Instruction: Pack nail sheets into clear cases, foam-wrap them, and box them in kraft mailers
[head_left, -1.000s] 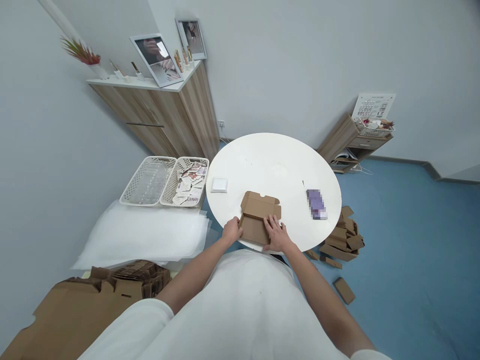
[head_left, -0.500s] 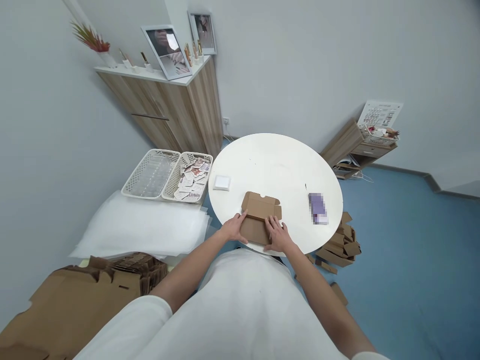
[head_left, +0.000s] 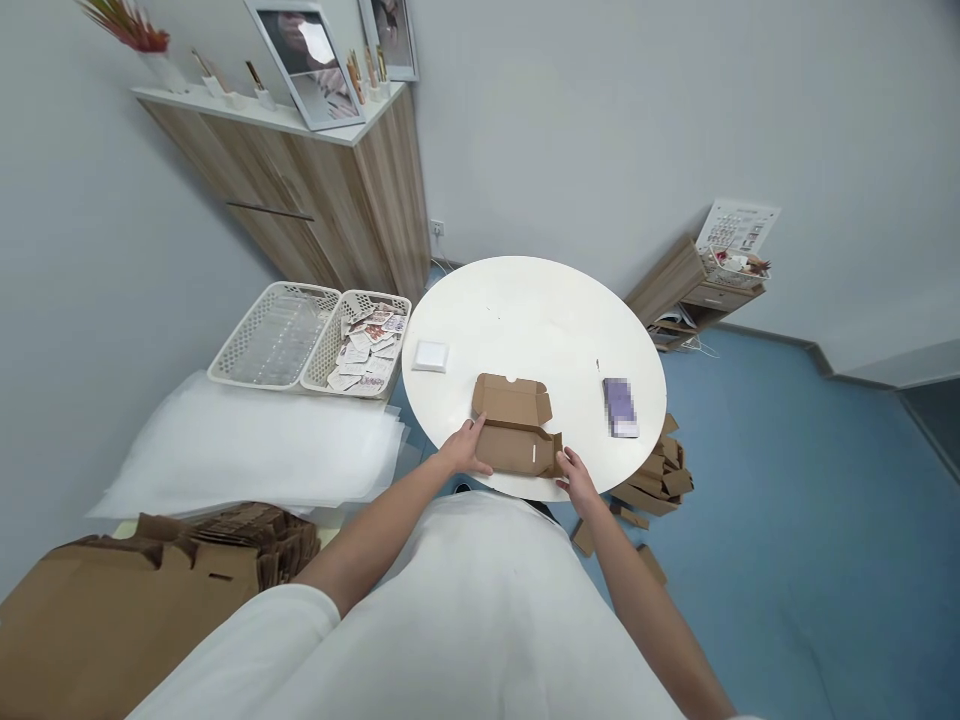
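A brown cardboard box (head_left: 510,448) lies at the near edge of the round white table (head_left: 525,300), its lid folded back away from me and a small white strip inside. My left hand (head_left: 466,447) rests against the box's left side, thumb and fingers apart. At the right end, my right hand (head_left: 576,474) touches the raised side flap with its fingers spread. A flat white packet (head_left: 430,356) lies on the table's left. On the right is a blurred purple item (head_left: 620,406).
Left of the table stand a basket of clear plastic pieces (head_left: 274,335) and a basket of printed cards (head_left: 367,345). Nearer are white sheets (head_left: 247,440) and stacked flat cardboard (head_left: 142,610). Folded cardboard (head_left: 656,475) lies on the floor at right.
The lid has opened further back and the box's inside now shows. My right hand has moved off the box's middle to its right end. The view has shifted a little.
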